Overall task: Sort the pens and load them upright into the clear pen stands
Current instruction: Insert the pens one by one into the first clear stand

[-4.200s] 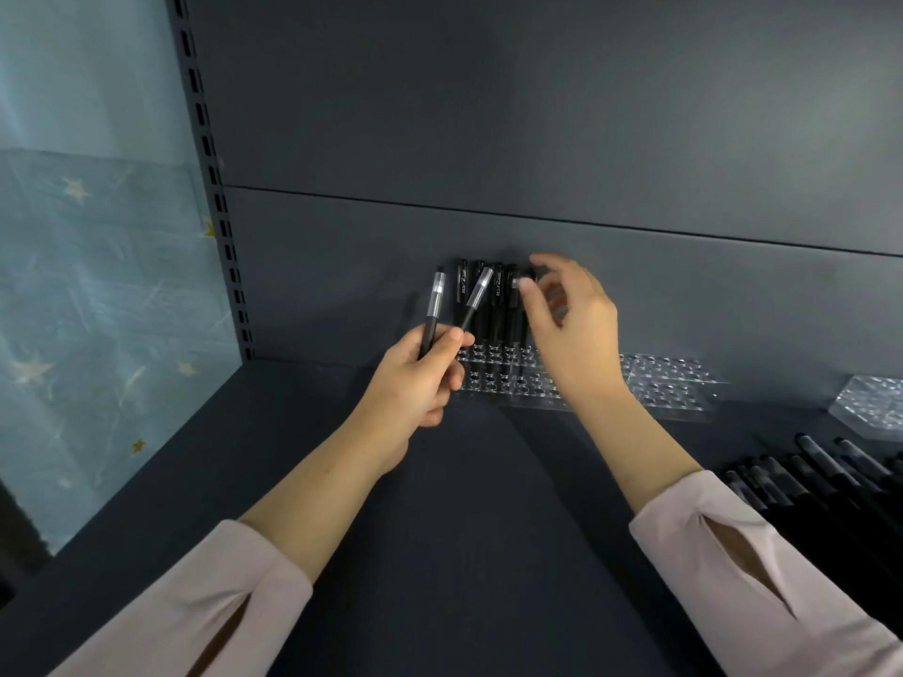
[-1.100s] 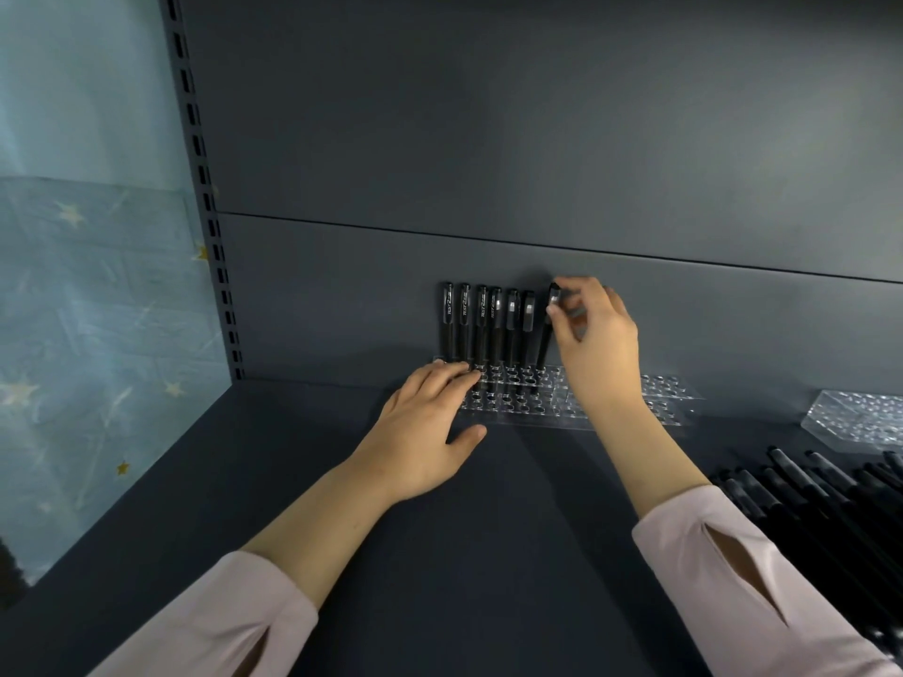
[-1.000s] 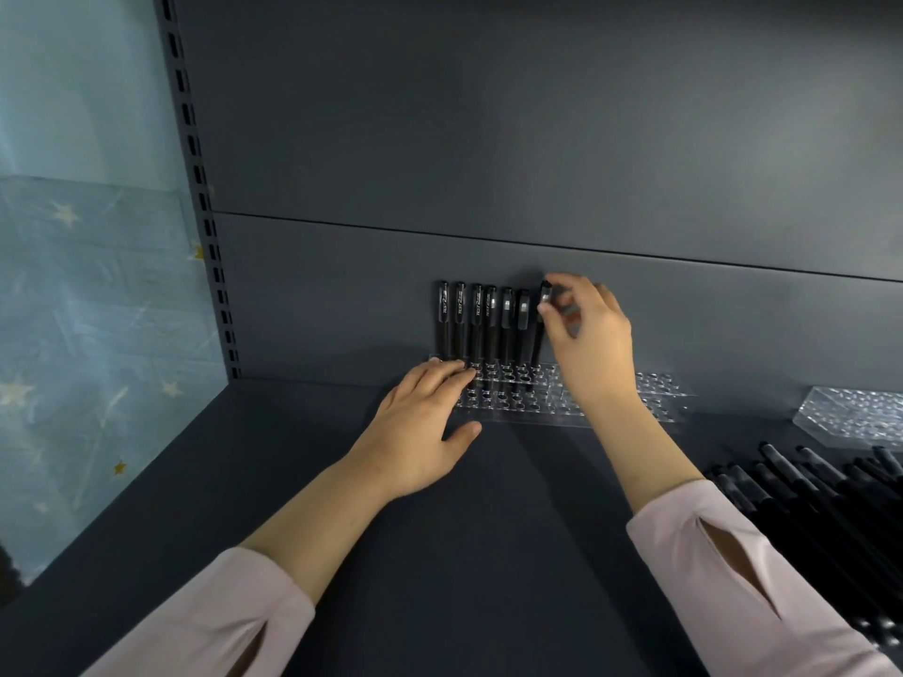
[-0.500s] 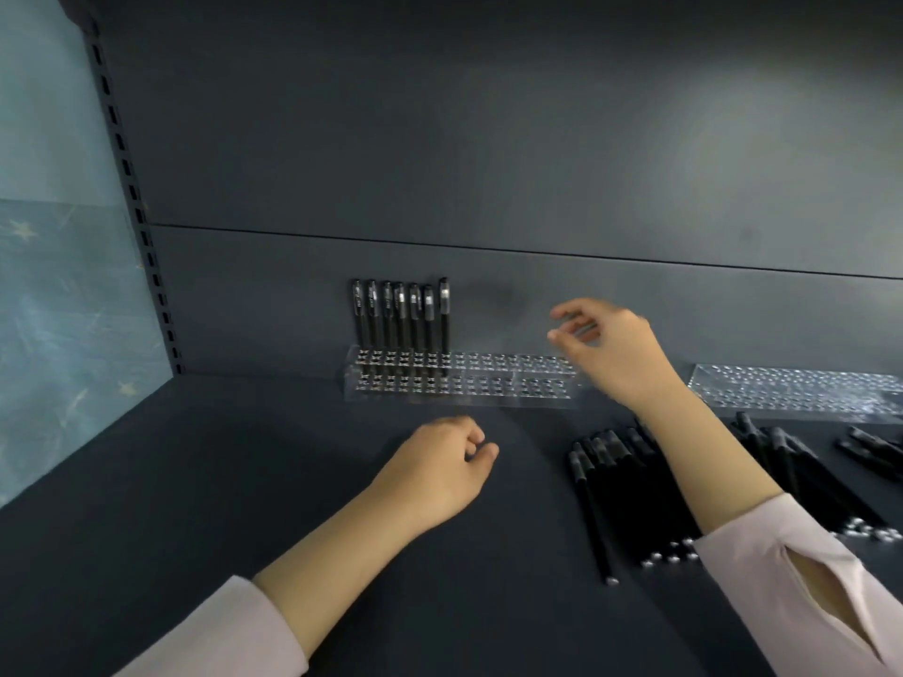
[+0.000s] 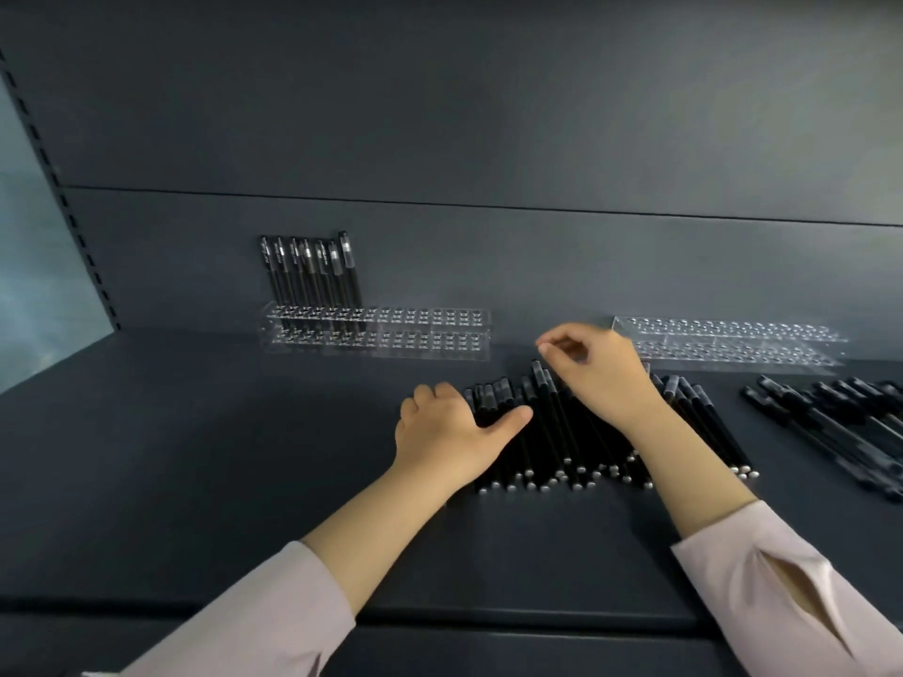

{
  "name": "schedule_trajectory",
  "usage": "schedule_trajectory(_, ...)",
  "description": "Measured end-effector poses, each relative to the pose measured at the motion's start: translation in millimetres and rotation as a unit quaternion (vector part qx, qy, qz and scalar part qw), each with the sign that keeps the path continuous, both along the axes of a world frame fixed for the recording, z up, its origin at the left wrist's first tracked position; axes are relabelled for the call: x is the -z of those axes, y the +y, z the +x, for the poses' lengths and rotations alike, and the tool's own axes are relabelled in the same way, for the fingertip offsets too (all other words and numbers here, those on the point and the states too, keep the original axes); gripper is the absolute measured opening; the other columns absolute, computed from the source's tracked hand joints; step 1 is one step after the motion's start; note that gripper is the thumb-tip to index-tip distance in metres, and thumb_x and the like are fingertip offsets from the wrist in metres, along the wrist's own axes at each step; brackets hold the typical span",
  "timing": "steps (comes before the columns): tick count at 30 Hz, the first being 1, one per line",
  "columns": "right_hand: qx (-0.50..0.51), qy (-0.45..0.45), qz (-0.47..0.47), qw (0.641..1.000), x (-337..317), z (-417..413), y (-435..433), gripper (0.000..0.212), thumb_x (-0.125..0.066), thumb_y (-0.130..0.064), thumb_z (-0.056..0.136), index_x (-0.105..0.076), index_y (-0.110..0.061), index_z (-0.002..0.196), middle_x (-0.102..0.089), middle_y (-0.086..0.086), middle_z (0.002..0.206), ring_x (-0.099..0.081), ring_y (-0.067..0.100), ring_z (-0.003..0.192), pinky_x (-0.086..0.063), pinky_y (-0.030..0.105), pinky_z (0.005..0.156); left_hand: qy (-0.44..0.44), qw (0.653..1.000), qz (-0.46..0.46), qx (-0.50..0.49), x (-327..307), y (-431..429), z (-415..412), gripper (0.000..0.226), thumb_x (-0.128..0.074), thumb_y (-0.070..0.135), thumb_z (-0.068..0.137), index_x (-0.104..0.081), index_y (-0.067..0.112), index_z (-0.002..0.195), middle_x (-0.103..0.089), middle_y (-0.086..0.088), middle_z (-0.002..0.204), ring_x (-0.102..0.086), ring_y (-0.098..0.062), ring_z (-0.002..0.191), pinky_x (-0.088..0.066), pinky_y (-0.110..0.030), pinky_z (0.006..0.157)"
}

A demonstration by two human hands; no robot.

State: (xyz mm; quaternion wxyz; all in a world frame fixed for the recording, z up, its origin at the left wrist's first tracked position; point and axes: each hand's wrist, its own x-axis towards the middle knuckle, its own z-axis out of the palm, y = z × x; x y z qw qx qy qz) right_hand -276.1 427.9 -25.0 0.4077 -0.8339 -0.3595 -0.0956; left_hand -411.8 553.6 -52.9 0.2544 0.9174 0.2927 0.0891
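A pile of black pens [image 5: 576, 432] lies on the dark shelf in front of me. My left hand [image 5: 447, 432] rests on the pile's left end, thumb stretched across the pens and fingers bent down beside them. My right hand [image 5: 593, 371] hovers over the pile's far end with loosely curled fingers, thumb and forefinger close together with nothing between them. A clear pen stand [image 5: 430, 329] sits against the back panel, with several black pens [image 5: 310, 273] upright at its left end. A second clear stand [image 5: 723, 342] to the right holds nothing.
Another heap of black pens [image 5: 840, 422] lies at the far right of the shelf. A slotted upright [image 5: 63, 212] marks the shelf's left side, with a pale blue wall [image 5: 34, 266] beyond. The shelf's front edge [image 5: 488, 615] runs just below my forearms.
My right hand left the upright pens and dropped to the pile. My left hand came off the stand and moved right onto the pile. My view swung right, bringing the second stand into view.
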Motion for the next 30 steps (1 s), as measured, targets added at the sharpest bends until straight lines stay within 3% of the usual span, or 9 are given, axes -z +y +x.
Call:
schedule_trajectory(3, -0.008, 0.008, 0.013, 1.0, 3.2, 0.2, -0.7, 0.01, -0.063, -0.02, 0.091, -0.072, -0.019, 0.091, -0.069, -0.01, 0.085, -0.059, -0.003, 0.078, -0.039, 0.0, 0.069, 0.02, 0.999, 0.02, -0.023, -0.3, -13.5, 8.9, 0.104, -0.049, 0.084, 0.072, -0.035, 0.007, 0.141, -0.035, -0.01, 0.142, -0.031, -0.031, 0.134, -0.033, -0.04, 0.106)
schedule_trajectory(10, 0.015, 0.003, 0.029, 0.999, 3.4, 4.8, -0.5, 0.011, -0.061, -0.022, 0.091, -0.069, -0.024, 0.084, -0.066, -0.01, 0.079, -0.056, -0.003, 0.072, -0.036, 0.001, 0.063, 0.023, 0.999, -0.019, -0.044, -7.6, -17.6, 12.6, 0.081, -0.066, 0.057, 0.083, -0.036, 0.008, 0.14, -0.04, -0.011, 0.142, -0.039, -0.031, 0.132, -0.036, -0.041, 0.108)
schedule_trajectory(16, 0.004, 0.005, 0.023, 1.0, 4.8, 2.9, 1.7, 0.012, -0.061, -0.022, 0.091, -0.066, -0.026, 0.08, -0.063, -0.013, 0.076, -0.056, -0.003, 0.07, -0.036, 0.004, 0.063, 0.034, 0.999, -0.03, -0.012, -10.9, -22.9, 8.0, 0.049, -0.065, 0.038, 0.091, -0.048, 0.005, 0.122, -0.054, -0.015, 0.126, -0.052, -0.033, 0.118, -0.047, -0.044, 0.097)
schedule_trajectory(22, 0.001, 0.015, 0.025, 1.0, 4.8, 1.3, -0.1, 0.012, -0.061, -0.022, 0.091, -0.069, -0.023, 0.083, -0.064, -0.012, 0.077, -0.057, 0.001, 0.073, -0.038, 0.008, 0.064, 0.041, 0.999, -0.026, -0.017, -12.7, -25.4, 6.5, 0.041, -0.061, 0.035, 0.094, -0.05, 0.003, 0.116, -0.056, -0.016, 0.12, -0.055, -0.034, 0.112, -0.046, -0.037, 0.079)
schedule_trajectory(24, 0.004, 0.022, 0.03, 0.999, 4.0, 0.4, -1.6, 0.012, -0.061, -0.022, 0.091, -0.068, -0.024, 0.082, -0.065, -0.011, 0.077, -0.057, 0.002, 0.073, -0.04, 0.01, 0.064, 0.039, 0.999, -0.028, -0.016, -13.6, -26.3, 5.3, 0.04, -0.06, 0.034, 0.094, -0.05, 0.003, 0.117, -0.056, -0.016, 0.12, -0.055, -0.034, 0.112, -0.048, -0.039, 0.082)
schedule_trajectory(27, 0.006, 0.018, 0.038, 0.999, 1.9, -2.8, -2.9, 0.011, -0.061, -0.021, 0.091, -0.07, -0.021, 0.085, -0.064, -0.011, 0.076, -0.056, -0.002, 0.071, -0.037, 0.002, 0.063, 0.022, 1.0, -0.013, -0.01, -13.2, -28.5, 2.6, 0.04, -0.061, 0.029, 0.094, -0.046, 0.002, 0.12, -0.056, -0.016, 0.119, -0.056, -0.033, 0.11, -0.048, -0.039, 0.083)
schedule_trajectory(30, 0.008, 0.025, 0.045, 0.999, -0.5, -6.5, -2.8, 0.012, -0.061, -0.02, 0.091, -0.071, -0.019, 0.087, -0.066, -0.009, 0.08, -0.056, -0.001, 0.073, -0.037, 0.001, 0.064, 0.011, 1.0, -0.026, -0.002, -15.8, -23.5, 0.0, 0.037, -0.063, 0.023, 0.093, -0.043, 0.004, 0.118, -0.058, -0.014, 0.11, -0.061, -0.032, 0.101, -0.047, -0.035, 0.071)
